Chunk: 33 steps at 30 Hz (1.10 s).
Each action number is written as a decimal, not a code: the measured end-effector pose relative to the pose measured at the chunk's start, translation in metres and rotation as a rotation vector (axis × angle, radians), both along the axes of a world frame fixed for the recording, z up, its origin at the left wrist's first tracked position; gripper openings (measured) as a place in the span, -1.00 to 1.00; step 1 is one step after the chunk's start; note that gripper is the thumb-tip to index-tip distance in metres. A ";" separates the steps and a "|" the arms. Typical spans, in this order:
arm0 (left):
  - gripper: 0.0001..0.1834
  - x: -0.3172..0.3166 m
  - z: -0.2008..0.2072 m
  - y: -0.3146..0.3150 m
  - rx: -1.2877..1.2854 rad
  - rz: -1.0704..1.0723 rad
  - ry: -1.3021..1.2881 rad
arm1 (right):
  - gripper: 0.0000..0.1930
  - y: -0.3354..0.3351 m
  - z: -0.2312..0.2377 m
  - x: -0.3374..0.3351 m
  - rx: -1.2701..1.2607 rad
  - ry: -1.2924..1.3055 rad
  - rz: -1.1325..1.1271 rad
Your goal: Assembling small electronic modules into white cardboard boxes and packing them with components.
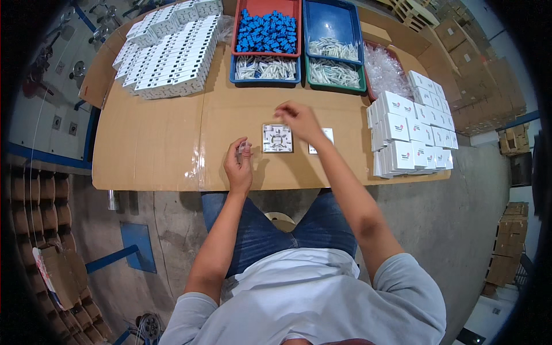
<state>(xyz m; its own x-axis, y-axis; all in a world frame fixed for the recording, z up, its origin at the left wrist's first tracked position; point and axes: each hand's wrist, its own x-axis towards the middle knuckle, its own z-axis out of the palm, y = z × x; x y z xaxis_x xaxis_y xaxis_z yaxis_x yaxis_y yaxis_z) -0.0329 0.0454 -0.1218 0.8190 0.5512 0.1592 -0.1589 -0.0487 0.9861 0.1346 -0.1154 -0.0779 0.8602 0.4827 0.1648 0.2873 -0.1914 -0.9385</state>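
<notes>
My left hand [238, 164] is closed, thumb against fingers, around a small clear plastic piece [242, 147]. The exact kind of that piece is too small to make out. Just to its right, a square box [278, 139] with a dark printed pattern on its white top lies flat on the cardboard. My right hand [299, 121] is over the far right edge of this box, its fingers curled together; anything between them is hidden. Partly covered by my right forearm, a white printed piece [329, 134] lies on the cardboard beside the box.
Long rows of white boxes [167, 60] stand at the far left. Ahead are a red tray [234, 34] of blue parts, and blue [332, 23] and green [336, 87] trays of small pale packets. Clear plastic pieces [386, 72] and stacked white boxes [402, 129] fill the right side.
</notes>
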 end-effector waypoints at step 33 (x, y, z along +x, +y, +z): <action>-0.57 -0.002 0.010 0.001 0.200 -0.001 -0.032 | -0.80 -0.082 0.012 0.190 -0.638 -0.433 -0.406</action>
<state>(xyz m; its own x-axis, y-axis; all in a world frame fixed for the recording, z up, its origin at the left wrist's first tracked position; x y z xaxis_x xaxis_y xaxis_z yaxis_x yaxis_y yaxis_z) -0.0345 0.0467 -0.1120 0.8122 0.5056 0.2910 -0.1897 -0.2427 0.9514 0.3250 -0.1973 -0.0664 0.9100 0.2639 0.3198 0.3896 -0.8082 -0.4417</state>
